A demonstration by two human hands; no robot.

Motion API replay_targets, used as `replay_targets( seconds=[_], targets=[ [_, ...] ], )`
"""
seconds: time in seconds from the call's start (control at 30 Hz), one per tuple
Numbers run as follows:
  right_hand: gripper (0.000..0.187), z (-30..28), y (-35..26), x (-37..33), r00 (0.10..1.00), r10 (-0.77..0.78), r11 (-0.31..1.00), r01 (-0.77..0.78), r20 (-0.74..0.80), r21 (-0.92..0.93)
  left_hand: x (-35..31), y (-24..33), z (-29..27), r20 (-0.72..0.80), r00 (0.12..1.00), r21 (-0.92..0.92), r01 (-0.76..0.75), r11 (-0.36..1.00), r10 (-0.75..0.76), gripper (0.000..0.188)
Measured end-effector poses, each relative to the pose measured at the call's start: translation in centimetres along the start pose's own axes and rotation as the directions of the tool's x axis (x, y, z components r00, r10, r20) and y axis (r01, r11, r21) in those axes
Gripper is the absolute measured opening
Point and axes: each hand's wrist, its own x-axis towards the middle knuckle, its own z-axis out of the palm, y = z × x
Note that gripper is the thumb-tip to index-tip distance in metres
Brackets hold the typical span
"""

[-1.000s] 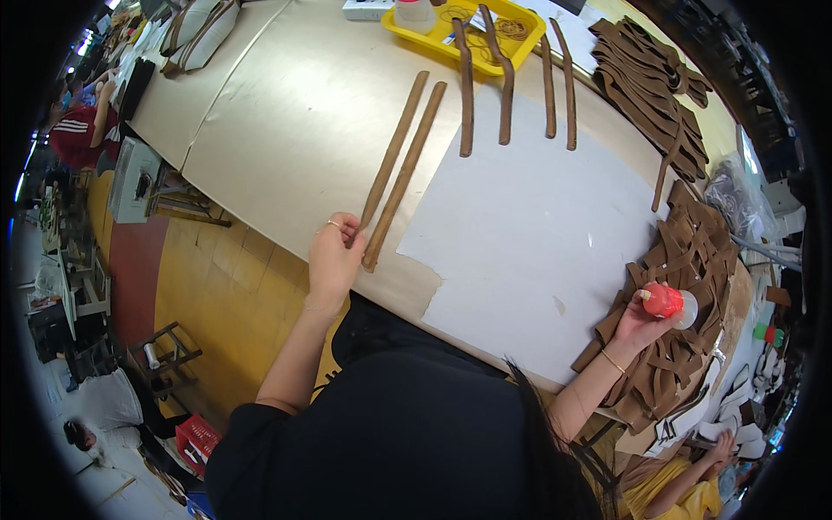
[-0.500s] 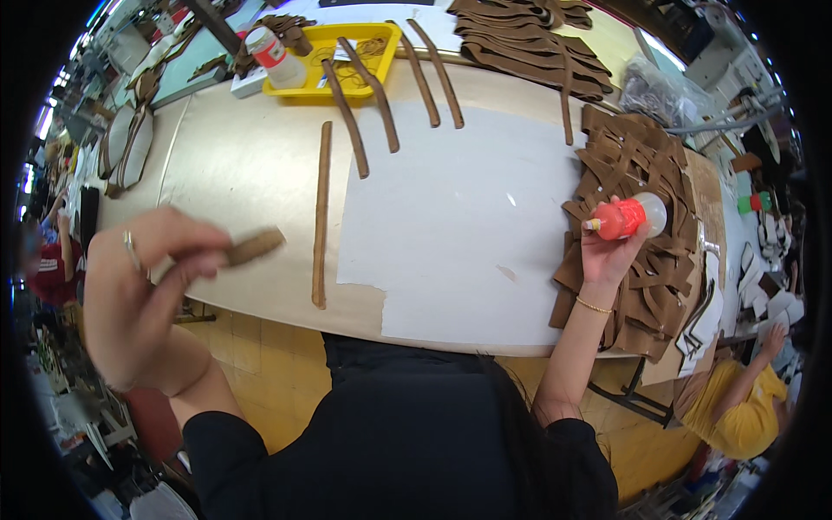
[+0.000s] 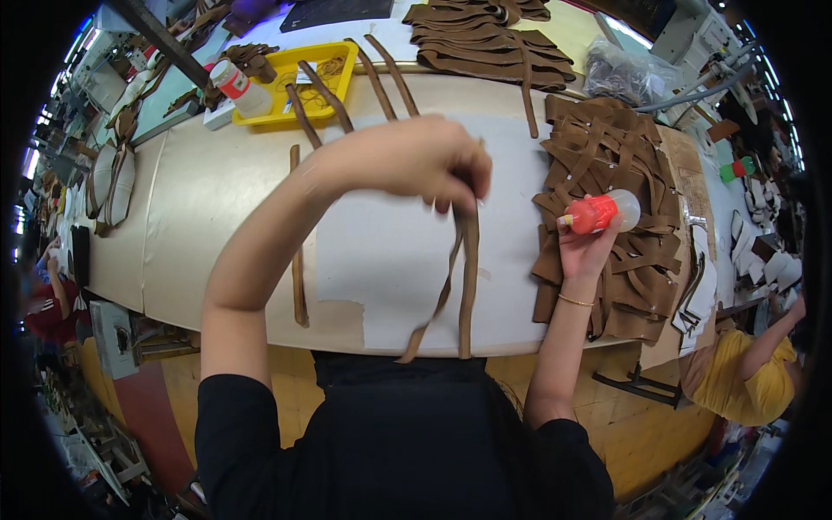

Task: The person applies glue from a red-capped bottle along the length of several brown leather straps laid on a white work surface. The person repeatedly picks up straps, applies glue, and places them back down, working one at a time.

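Note:
My left hand (image 3: 455, 169) is over the middle of the table, fingers pinched on the upper end of a brown strip (image 3: 469, 277). Two lengths hang or lie below the fingers. One runs straight towards the table's front edge; the other, narrower one twists off to its left. Whether they are one strip or two, I cannot tell. My right hand (image 3: 582, 251) is closed around a clear squeeze bottle (image 3: 604, 213) with red on it, its pale tip tilted to the left. Another brown strip (image 3: 300, 286) lies at the left, partly hidden by my left forearm.
Grey paper (image 3: 394, 260) covers the table's middle. At the right spreads a heap of brown strips (image 3: 607, 156). A yellow tray (image 3: 347, 74) and a white bottle with a red label (image 3: 243, 91) stand at the back left. Stacked brown pieces (image 3: 485, 54) lie at the back.
My left hand has swung from the far left to the middle of the table, and a strip now hangs from it. The right hand still holds the bottle.

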Motion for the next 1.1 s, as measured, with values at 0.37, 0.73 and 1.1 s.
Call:
replay_targets(
  seconds=[0.37,0.73,1.1],
  targets=[
    [0.067,-0.2,1.2,0.1,0.994,-0.013,1.0,0.011,-0.107,-0.022,14.1,-18.3,-3.4,-0.094,0.949,0.115,0.309,0.944,-0.299,0.007],
    [0.068,-0.5,1.1,-0.2,0.996,-0.009,1.0,0.01,-0.092,0.005,10.2,-18.2,2.2,-0.51,0.858,0.451,0.2,0.87,0.067,0.038],
    [0.076,4.5,2.1,2.1,0.982,-0.02,0.948,0.078,0.187,-0.308,2.3,-17.2,10.1,-0.322,0.921,0.671,0.059,0.739,0.218,0.069]
  ],
)
